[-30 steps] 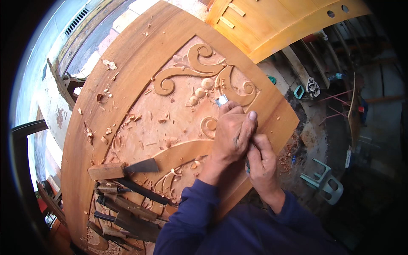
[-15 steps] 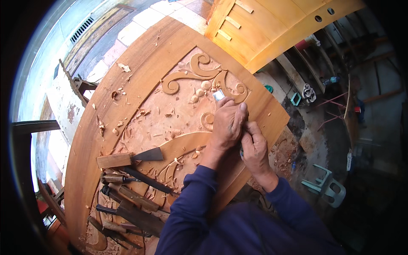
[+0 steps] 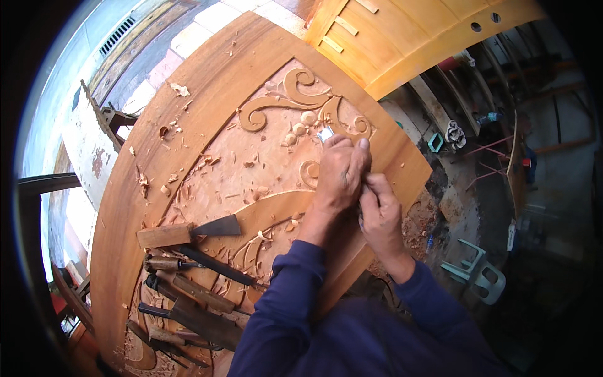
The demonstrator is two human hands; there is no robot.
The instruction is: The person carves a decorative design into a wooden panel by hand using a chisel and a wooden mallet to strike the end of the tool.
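Note:
My left hand [image 3: 339, 179] is closed on a chisel, whose bright blade [image 3: 325, 134] shows above my fingers, just right of three carved round beads [image 3: 299, 127]. My right hand [image 3: 383, 220] is closed behind and below it, gripping the chisel's handle, which is mostly hidden. Both are over a curved wooden panel [image 3: 144, 195] with raised scrolls [image 3: 252, 118] and a recessed, roughened ground scattered with shavings.
A broad blade with a wooden handle [image 3: 164, 236] lies on the panel's lower left, above several tools [image 3: 195, 314]. An orange-finished panel [image 3: 414, 38] stands beyond the upper right. A pale green plastic chair [image 3: 477, 276] and leaning boards [image 3: 427, 100] are at right.
The chisel and both my hands have moved slightly upward along the carving, closer to the scrolls, staying closed in the same grip. The view has shifted a little.

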